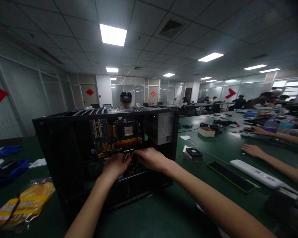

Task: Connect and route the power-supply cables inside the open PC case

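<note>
A black computer case (71, 195) lies open toward me on the green table. Inside it I see the motherboard (119, 127) with its slots and bare processor socket, and a power supply (165, 128) at the upper right. My left hand (116, 165) and my right hand (150, 158) meet in the lower middle of the case, below the memory slots. Between them runs a bundle of coloured wires (127, 157), red, yellow and black. Both hands have their fingers closed on these wires. The wires' ends are hidden by my fingers.
To the left lie a yellow plastic packet (27, 201) and a blue tray (8, 172). On the right are a cooling fan (192, 153), a small cardboard box (206, 131), a dark mat (230, 175) and a white power strip (256, 173). Another person's hand (253, 150) rests beyond.
</note>
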The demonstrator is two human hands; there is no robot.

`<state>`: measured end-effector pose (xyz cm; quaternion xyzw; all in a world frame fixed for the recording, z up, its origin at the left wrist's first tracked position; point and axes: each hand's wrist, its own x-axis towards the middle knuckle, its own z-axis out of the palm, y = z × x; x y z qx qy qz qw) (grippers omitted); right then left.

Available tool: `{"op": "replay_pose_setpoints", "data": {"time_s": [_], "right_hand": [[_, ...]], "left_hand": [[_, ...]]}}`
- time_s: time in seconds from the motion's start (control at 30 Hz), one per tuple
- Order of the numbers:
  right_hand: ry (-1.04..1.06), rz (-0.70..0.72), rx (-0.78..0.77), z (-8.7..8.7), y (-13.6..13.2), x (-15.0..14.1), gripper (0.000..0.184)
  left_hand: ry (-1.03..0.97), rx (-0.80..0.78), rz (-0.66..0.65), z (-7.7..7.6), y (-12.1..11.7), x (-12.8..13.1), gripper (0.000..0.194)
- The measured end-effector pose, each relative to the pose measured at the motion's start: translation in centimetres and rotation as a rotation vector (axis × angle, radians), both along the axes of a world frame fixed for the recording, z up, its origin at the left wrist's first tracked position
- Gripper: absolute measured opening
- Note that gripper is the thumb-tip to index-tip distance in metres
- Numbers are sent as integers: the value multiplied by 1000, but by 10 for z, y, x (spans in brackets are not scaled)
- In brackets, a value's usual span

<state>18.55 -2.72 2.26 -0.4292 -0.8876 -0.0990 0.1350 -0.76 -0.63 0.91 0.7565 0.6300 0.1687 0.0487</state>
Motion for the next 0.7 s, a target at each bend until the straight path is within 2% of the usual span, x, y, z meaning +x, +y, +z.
{"op": "replay_pose_setpoints", "data": {"time_s": [0.07, 0.13, 0.2, 0.3, 0.33, 0.4, 0.47, 0.53, 0.7], "right_hand": [[99, 53, 25, -6, -29, 40, 33], [173, -3, -7, -18, -58, 96, 34], [265, -207, -35, -38, -80, 164, 35], [373, -617, -33, -78, -96, 269, 38], [381, -715, -34, -92, -97, 299, 45], [371, -807, -89, -119, -94, 344, 65], [379, -807, -164, -139, -87, 368, 74], [385, -828, -159, -148, -79, 376, 76], [408, -855, -144, -145, -67, 369, 71]], "left_hand": [[23, -28, -4, 1, 1, 2, 38], [56, -28, -21, 2, 3, 4, 40], [70, -43, -47, 2, 6, 5, 39], [73, -54, -70, 1, 9, 5, 40], [71, -54, -81, 0, 10, 5, 40], [68, -56, -94, 0, 10, 5, 40], [67, -66, -93, 0, 10, 5, 39], [70, -72, -92, 0, 9, 5, 40], [88, -74, -88, 1, 11, 7, 42]]}}
